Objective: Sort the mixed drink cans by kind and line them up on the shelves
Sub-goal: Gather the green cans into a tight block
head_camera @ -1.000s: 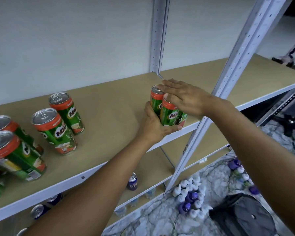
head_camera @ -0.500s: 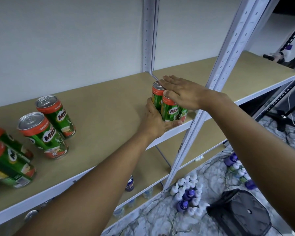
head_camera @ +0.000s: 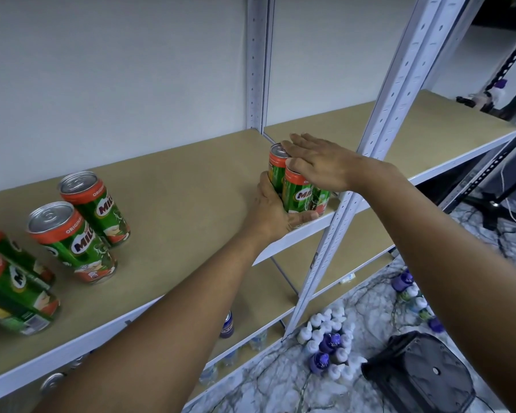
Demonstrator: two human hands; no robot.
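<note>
Three green-and-red Milo cans (head_camera: 298, 195) stand upright in a tight cluster at the right end of the tan shelf (head_camera: 176, 186), close to its front edge. My left hand (head_camera: 276, 210) wraps around the cluster's left and front side. On top of the cans my right hand (head_camera: 319, 165) lies flat with its fingers straight. Several more Milo cans stand spread out at the shelf's left end, among them one further back (head_camera: 99, 207), one in front of it (head_camera: 72, 242) and one at the frame edge (head_camera: 12, 293).
A white perforated upright (head_camera: 370, 174) rises just right of the cluster. A blue can (head_camera: 227, 324) stands on the lower shelf. On the marble floor are white and purple bottles (head_camera: 328, 344) and a black bag (head_camera: 420, 374).
Both hands stay on the cluster at the same spot. The view has drifted right, so the loose cans at the left sit nearer the frame edge.
</note>
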